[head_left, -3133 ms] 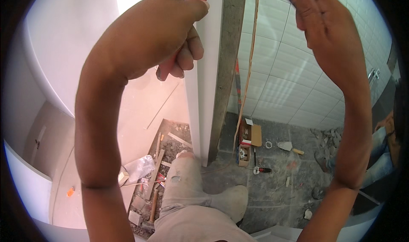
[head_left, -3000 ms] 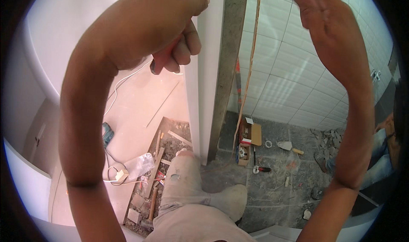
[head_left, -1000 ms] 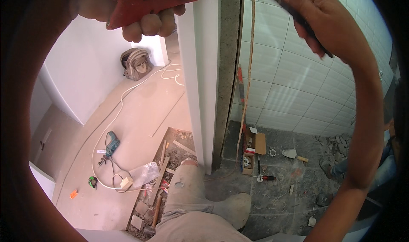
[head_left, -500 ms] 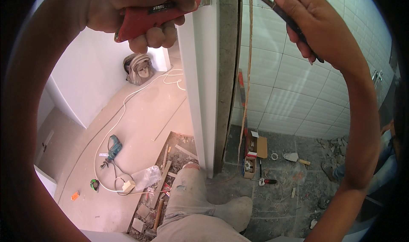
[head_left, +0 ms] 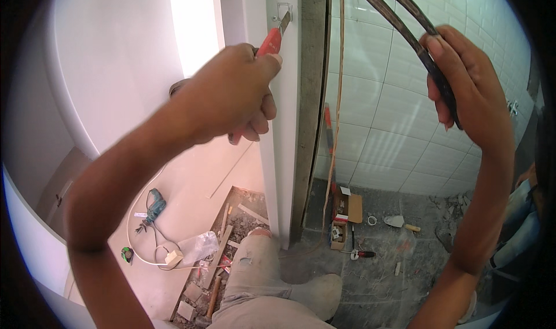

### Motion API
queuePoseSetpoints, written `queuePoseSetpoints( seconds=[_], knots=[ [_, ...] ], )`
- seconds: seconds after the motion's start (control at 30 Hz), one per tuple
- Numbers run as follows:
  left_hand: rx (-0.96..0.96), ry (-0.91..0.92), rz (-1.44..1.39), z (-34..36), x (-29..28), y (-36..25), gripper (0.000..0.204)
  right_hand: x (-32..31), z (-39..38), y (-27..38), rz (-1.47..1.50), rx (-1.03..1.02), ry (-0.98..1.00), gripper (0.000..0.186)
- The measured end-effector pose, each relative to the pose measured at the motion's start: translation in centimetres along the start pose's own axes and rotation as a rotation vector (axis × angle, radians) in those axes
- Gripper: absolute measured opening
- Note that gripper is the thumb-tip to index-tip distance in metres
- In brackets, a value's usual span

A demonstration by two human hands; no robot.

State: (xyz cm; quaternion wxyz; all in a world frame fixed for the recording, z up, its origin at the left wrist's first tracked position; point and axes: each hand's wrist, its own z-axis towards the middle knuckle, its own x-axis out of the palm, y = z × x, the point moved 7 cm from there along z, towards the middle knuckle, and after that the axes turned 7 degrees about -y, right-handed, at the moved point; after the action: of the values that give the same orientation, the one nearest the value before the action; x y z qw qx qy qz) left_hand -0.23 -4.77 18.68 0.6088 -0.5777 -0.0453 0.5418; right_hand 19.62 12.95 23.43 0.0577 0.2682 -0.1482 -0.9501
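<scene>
Head view: the left hand [head_left: 246,91] is clenched round a red-handled metal-bladed knife [head_left: 270,43] at the white door frame [head_left: 282,126]; the right hand [head_left: 472,83] grasps dark, long-handled metal pincers [head_left: 403,30], probably heavier. The knife seems stiff, safest by its handle.

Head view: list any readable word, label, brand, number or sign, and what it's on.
None can be read.
Red-handled tool in the left hand: no legible lettering.
Dark two-handled tool in the right hand: none visible.
Cardboard box: any print too small.
White post: small outline, no words.
</scene>
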Motion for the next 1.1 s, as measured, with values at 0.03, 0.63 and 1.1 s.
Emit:
queuePoseSetpoints(
  seconds=[0.03,0.63,1.1],
  knots=[
    [0.033,-0.043,-0.018,0.0,0.5,0.7,0.045,0.0,-0.5,0.0,0.014,0.012,0.019,0.041],
    [0.278,0.157,0.272,1.9,-7.5,-2.5,0.056,-1.2,-8.3,-2.8,0.120,0.217,-0.005,0.031],
    [0.307,-0.217,-0.194,1.0,3.5,6.6,0.042,3.0,-16.5,-9.5,0.400,0.556,-0.065,0.034]
  ],
)
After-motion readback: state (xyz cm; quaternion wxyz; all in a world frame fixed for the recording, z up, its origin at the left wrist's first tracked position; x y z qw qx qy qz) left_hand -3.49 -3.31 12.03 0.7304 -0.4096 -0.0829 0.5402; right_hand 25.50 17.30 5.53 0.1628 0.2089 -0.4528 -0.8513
